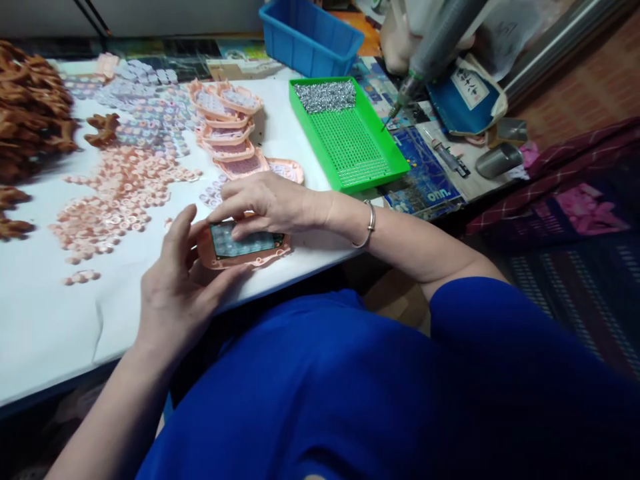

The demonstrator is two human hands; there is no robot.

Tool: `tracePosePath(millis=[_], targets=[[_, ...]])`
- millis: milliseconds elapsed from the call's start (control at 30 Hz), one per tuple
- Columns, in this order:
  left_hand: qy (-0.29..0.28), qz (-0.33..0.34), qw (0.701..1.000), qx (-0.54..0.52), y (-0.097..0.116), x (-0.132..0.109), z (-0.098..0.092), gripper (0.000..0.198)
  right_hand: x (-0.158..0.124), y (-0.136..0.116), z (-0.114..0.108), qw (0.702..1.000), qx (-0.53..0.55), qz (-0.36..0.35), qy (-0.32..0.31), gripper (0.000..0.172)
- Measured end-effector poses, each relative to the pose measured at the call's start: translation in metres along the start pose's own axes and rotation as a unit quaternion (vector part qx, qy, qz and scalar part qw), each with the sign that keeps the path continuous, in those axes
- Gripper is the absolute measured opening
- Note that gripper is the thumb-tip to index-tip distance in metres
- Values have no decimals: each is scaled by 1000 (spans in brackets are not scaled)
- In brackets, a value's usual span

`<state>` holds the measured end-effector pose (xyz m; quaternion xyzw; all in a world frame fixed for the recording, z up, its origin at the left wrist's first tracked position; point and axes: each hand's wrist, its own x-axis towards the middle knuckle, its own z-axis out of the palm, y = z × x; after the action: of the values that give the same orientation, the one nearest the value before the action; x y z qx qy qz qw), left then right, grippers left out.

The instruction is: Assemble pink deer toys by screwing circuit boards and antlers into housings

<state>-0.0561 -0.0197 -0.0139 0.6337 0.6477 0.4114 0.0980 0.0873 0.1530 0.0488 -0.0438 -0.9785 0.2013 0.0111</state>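
One rounded peach plastic shell [206,249], a translucent bluish rectangular pad [249,245] inside, is near the white table's [55,320] front edge, pinched by the left hand [175,287] between thumb and fingers. The right hand [267,205] bends onto the pad, pinch unclear; uneven pressure could skew it.

The blue sheet [425,175] reads "onn."; white label [470,87], Chinese characters.

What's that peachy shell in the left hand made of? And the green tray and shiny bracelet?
The peach, rounded shell looks like satiny plastic, with thin moulded edges. The bright green rectangular tray seems smooth plastic too: even colour, straight moulded walls. The round silvery bracelet is probably polished metal because it gleams, though a shiny coating could look similar.
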Motion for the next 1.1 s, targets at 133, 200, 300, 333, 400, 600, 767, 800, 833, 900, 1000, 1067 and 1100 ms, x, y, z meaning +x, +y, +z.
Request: tracePosePath(millis=[133,200,300,333,400,600,767,800,833,900,1000,1067,1100], targets=[[19,10,999,39,6,-7,1,88,-2,2,4,1000,-13,-22,-1,31],[23,19,998,59,9,-10,1,91,-4,4,7,999,-12,-32,4,29],[13,28,997,66,10,-14,1,94,-5,6,10,999,-5,-47,6,29],[14,26,997,66,10,-15,1,95,-6,7,10,999,-3,-50,5,30],[19,14,998,64,8,-17,0,98,-6,8,10,998,-2,-57,4,31],[9,16,998,61,7,-18,-2,105,-4,11,12,998,-26,-62,-7,31],[9,19,998,59,8,-17,-2,104,-3,5,9,997,-49,-51,-35,30],[12,21,998,57,8,-17,-2,104,-3,2,7,997,-55,-39,-50,30],[13,23,998,57,8,-18,-2,103,-3,1,6,996,-59,-29,-61,31],[14,27,998,59,8,-18,-1,103,-3,-1,6,996,-62,-19,-62,31],[16,24,997,68,10,-18,-1,101,-5,2,9,997,-57,-35,-26,31],[9,7,998,67,14,-18,-1,98,-6,6,13,998,-50,-48,3,38],[3,-1,998,66,16,-18,-2,95,-7,7,15,998,-47,-51,12,41]])
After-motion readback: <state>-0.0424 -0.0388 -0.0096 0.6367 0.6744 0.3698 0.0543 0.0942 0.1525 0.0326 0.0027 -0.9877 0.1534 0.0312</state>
